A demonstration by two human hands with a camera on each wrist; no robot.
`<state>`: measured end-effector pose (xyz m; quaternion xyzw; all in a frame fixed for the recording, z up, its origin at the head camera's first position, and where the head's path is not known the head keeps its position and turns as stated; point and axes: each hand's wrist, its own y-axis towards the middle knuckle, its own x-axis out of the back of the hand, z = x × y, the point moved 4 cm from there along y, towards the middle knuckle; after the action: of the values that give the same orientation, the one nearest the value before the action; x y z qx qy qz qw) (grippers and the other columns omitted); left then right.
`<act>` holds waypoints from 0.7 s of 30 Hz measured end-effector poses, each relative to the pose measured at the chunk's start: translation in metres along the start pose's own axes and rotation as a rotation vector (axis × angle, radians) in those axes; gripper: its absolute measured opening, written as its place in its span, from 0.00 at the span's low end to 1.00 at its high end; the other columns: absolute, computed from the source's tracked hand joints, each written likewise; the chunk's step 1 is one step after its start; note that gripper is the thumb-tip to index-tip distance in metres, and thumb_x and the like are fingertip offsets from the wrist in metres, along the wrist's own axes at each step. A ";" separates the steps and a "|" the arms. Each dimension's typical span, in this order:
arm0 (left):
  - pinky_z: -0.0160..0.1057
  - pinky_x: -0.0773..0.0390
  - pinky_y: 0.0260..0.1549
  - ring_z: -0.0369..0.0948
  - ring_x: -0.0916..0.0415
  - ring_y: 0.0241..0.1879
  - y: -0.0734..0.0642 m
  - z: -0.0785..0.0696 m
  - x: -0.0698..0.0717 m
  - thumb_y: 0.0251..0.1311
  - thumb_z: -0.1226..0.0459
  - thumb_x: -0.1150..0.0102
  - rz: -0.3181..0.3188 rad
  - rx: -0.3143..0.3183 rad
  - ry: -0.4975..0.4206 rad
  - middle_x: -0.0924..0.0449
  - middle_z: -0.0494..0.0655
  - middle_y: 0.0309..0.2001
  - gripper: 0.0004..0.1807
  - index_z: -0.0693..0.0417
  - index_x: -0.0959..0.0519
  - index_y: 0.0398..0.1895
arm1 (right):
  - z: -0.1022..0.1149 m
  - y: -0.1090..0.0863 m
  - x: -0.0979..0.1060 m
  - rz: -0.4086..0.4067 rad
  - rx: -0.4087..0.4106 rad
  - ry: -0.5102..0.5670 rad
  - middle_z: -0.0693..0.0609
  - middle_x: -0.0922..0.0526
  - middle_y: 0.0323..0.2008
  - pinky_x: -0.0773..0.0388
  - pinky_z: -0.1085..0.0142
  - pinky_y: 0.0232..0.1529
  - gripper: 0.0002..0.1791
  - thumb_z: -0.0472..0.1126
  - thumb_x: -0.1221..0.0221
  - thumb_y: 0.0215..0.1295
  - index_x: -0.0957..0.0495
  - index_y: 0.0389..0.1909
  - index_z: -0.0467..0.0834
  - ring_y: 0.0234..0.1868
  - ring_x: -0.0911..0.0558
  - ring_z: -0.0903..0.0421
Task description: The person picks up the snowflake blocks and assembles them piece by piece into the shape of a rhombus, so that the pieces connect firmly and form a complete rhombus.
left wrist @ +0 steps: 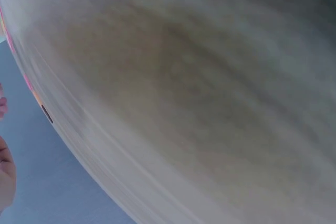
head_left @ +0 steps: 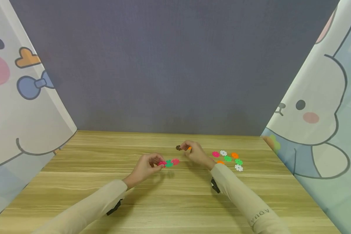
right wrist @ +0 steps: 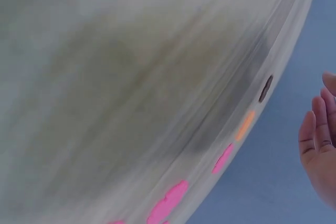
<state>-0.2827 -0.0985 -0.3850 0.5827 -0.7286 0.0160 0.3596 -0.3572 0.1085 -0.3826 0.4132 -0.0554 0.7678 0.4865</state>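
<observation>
My left hand [head_left: 147,165] pinches the left end of a short chain of joined plastic snowflake discs. Its pink disc [head_left: 162,163] is at my fingertips, with a green disc [head_left: 169,163] in the middle and a coral-red disc [head_left: 175,161] at the free right end. Farther back, my right hand [head_left: 195,152] hovers over the table, fingers loosely bent and nothing showing between them. Just left of its fingertips in the head view lies a brown disc [head_left: 178,147]. An orange disc [head_left: 189,148] is partly hidden behind that hand. The left wrist view catches only the hand's edge.
Right of my right forearm lie several loose discs, among them a pink disc [head_left: 215,154], a white disc [head_left: 223,152] and a green disc [head_left: 238,161]. My right sleeve partly covers another orange disc [head_left: 220,162]. A grey panel [head_left: 169,71] closes off the back of the wooden table [head_left: 169,208].
</observation>
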 end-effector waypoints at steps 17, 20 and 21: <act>0.29 0.31 0.22 0.46 0.20 0.30 -0.008 -0.037 0.011 0.51 0.75 0.39 0.033 0.023 -0.034 0.18 0.54 0.30 0.04 0.62 0.22 0.31 | -0.030 0.031 -0.008 0.018 -0.095 -0.158 0.42 0.20 0.39 0.25 0.58 0.45 0.12 0.24 0.41 0.50 0.24 0.38 0.35 0.41 0.24 0.48; 0.29 0.31 0.22 0.45 0.20 0.29 -0.009 -0.037 0.012 0.51 0.75 0.39 0.031 0.021 -0.028 0.18 0.54 0.30 0.04 0.61 0.22 0.31 | -0.032 0.035 -0.010 0.032 -0.123 -0.167 0.43 0.21 0.41 0.26 0.59 0.46 0.13 0.24 0.41 0.50 0.24 0.39 0.35 0.42 0.24 0.49; 0.29 0.31 0.22 0.45 0.20 0.30 -0.009 -0.037 0.012 0.51 0.75 0.39 0.032 0.024 -0.027 0.18 0.54 0.30 0.04 0.62 0.22 0.31 | -0.032 0.036 -0.010 0.035 -0.132 -0.169 0.43 0.20 0.41 0.26 0.59 0.46 0.14 0.25 0.41 0.50 0.24 0.40 0.36 0.42 0.23 0.50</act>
<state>-0.2573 -0.0948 -0.3549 0.5756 -0.7424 0.0226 0.3421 -0.4028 0.0981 -0.3993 0.4427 -0.1539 0.7331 0.4928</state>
